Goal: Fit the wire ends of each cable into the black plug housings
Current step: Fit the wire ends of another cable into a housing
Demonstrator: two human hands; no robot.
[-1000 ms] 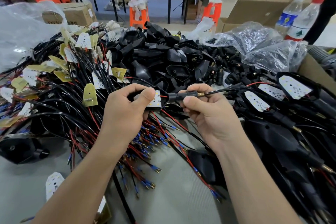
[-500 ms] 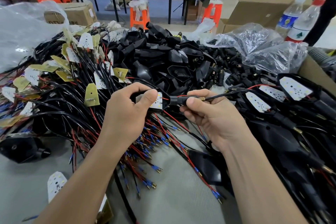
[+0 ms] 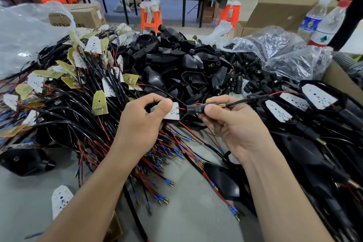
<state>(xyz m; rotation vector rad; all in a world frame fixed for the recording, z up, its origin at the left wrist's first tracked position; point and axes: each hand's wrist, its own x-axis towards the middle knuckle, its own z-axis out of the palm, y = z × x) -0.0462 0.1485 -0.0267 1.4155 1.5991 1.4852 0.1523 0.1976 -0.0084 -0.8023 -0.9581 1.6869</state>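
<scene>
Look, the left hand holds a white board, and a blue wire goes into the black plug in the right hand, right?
Not blue: the head view shows a thin red wire from the flat white board in the left hand into the black plastic plug in the right hand.

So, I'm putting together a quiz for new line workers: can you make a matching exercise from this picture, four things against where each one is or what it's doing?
Things:
1. left hand
2. right hand
3. red-capped bottle
4. loose LED board

Places or states:
A. pinches the black connector with the brass end
B. lies on the grey table, beside the left forearm
C. holds the black housing with a white board in it
D. stands at the far right, behind the plastic bags

Pairs: 1-C, 2-A, 3-D, 4-B
</scene>
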